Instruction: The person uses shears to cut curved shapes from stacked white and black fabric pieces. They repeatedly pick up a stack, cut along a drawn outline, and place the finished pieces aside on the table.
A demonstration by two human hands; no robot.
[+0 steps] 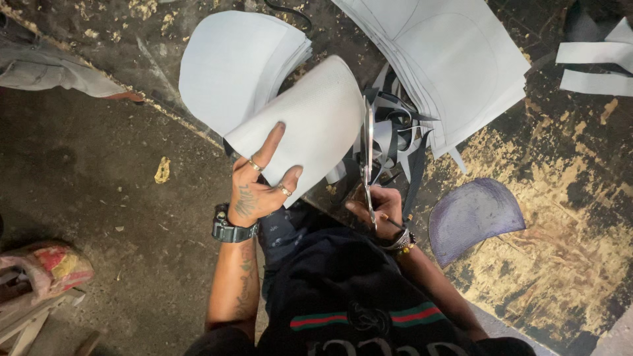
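Head view, looking down on the worker's lap and the floor.

Left hand (260, 188): clamped on a pale grey curved sheet (300, 125), thumb and fingers pinching its lower edge; wristwatch and rings on that arm. The sheet rose up and away from the left hand, long axis running from lower left to upper right, rounded end farthest from the body. Surface looked lightly textured, bent into a shallow arch, no tear seen.

Right hand (379, 204): closed round the handles of scissors (368, 158). Blades pointed straight away from the body, lying along the sheet's right edge, touching or just about; exact bite not visible. Rt hand was therefore the nearer one to the cut line; lt hand sat at the sheet's opposite corner, the two hands apart w/ the sheet's lower edge between them.

Beyond the lt hand: stack of cut pieces (231, 66) of same shape, partly behind the held sheet. Beyond the rt hand: tangle of dark offcut strips (395, 132), then a pile of large uncut sheets (455, 59). To the right of the rt hand, apart: a purple-grey curved template (471, 214) flat on the worn floor (560, 231). Far right: loose pale strips (593, 66).
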